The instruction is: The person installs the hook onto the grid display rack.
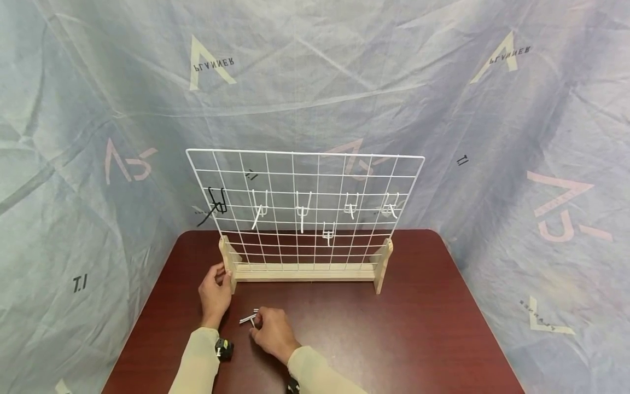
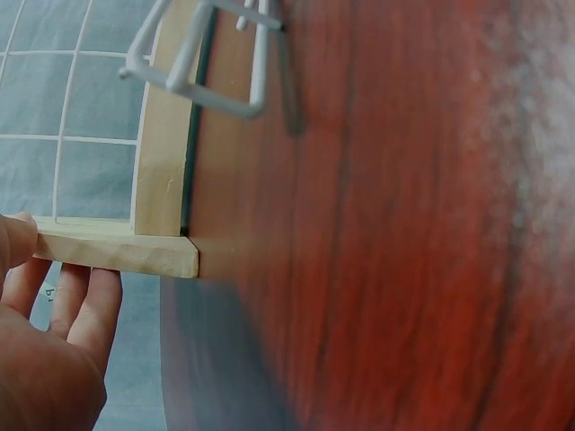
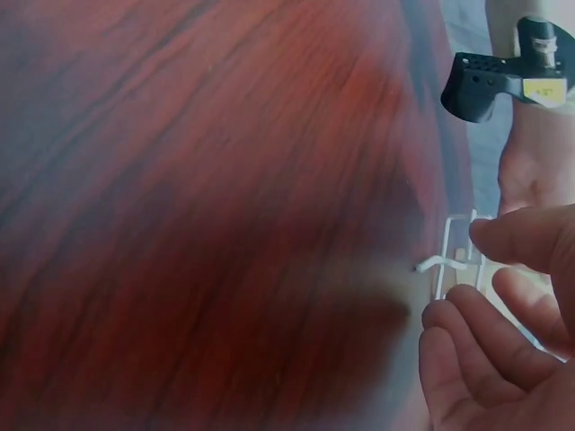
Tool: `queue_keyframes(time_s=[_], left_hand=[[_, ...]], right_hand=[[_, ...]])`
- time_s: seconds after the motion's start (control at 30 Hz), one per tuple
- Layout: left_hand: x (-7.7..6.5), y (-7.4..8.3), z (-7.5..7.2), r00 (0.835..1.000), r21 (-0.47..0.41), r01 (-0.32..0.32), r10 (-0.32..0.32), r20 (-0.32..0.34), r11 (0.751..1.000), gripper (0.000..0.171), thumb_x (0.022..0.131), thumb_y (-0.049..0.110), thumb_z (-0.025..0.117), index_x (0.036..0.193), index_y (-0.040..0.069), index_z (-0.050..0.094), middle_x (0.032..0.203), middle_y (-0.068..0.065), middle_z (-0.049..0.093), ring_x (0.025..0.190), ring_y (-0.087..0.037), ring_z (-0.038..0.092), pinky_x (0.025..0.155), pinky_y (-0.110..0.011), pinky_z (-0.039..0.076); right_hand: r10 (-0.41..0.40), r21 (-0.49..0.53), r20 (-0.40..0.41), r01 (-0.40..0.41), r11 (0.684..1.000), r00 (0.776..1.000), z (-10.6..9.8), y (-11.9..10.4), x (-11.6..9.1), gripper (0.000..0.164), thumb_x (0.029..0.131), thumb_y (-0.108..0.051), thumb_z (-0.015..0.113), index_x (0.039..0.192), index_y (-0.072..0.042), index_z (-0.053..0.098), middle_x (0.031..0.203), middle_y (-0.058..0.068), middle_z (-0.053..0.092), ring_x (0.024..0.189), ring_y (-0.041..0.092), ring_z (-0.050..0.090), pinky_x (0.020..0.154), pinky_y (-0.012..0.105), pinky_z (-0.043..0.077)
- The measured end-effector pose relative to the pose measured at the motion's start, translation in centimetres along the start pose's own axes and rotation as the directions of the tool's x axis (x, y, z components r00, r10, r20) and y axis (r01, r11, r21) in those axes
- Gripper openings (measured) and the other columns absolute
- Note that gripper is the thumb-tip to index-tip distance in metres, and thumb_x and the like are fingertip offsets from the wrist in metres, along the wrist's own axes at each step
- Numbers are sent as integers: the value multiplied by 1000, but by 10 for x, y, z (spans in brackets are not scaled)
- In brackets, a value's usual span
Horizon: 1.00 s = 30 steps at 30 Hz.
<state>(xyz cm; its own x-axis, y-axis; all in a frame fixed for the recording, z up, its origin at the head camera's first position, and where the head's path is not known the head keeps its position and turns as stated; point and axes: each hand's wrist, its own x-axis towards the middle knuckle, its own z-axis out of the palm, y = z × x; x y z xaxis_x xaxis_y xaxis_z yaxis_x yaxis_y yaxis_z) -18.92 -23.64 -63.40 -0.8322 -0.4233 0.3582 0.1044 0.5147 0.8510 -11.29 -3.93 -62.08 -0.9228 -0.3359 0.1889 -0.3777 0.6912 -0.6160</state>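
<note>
A white wire grid panel stands in a pale wooden base on the table. My left hand grips the base's left side piece, thumb on one face and fingers on the other. In front of the base, my right hand pinches a white wire hook just off the grid. That hook's bent frame appears at the top of the left wrist view; in the right wrist view its prong points away from the fingertips, which partly cover the hook.
A black hook hangs at the grid's left side. Several white hooks hang to its right, one lower than the others. The reddish-brown table extends around the base, with printed grey cloth behind and at both sides.
</note>
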Motion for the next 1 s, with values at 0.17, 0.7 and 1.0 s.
queue_keyframes(time_s=[0.17,0.7,1.0], left_hand=[[1,3,1,1000,0,-7,7,-5,1000,29,99,4,74,128,3,70,117,-21,75,104,-39,77,76,4,41],[-1,-2,0,1000,2,-20,20,-1,1000,31,99,6,74,129,3,70,118,-22,75,103,-40,76,76,4,41],[0,0,-1,1000,7,-16,16,-3,1000,30,99,6,75,128,4,71,117,-20,76,103,-39,77,75,0,45]], right_hand=[[17,-20,-17,-17,1000,1000,3,-1,0,26,74,-16,92,77,-18,66,66,-14,59,60,0,48,55,15,39],[45,-26,-24,-46,999,999,16,6,1,25,75,-9,86,74,-21,64,63,-17,55,59,0,48,54,16,39],[-47,-78,-90,40,996,995,14,13,0,19,74,-8,86,75,-20,71,68,-13,66,64,6,58,58,19,45]])
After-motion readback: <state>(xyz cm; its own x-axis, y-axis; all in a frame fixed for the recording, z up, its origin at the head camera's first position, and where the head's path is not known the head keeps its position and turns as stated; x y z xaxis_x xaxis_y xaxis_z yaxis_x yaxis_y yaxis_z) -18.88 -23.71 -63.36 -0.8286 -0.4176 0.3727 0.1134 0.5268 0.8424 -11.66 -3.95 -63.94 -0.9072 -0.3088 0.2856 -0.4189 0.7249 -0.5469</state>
